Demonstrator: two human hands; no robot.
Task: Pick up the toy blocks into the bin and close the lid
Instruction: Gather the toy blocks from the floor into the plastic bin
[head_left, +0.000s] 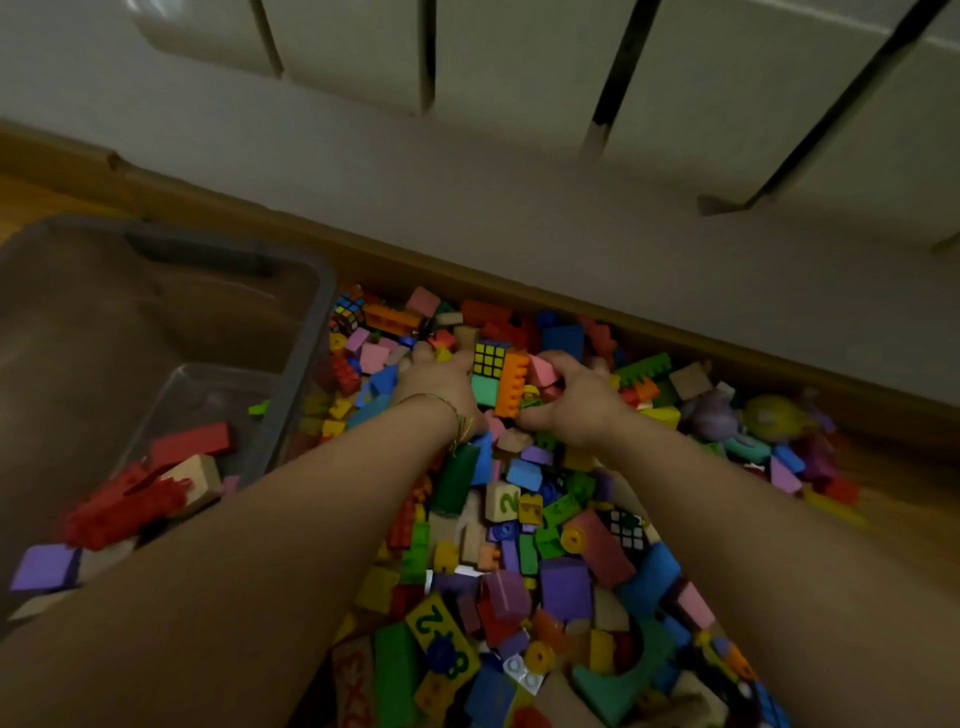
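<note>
Toy blocks (519, 519) beside sparsely filled bin (306, 332)

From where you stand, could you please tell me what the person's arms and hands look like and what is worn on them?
Both forearms are bare, with no sleeves in view and no gloves. The left hand has a thin thread bracelet at the wrist, greenish-yellow with loose ends hanging down. The right hand shows no bracelet, watch or ring that I can make out in the dim picture.
</note>
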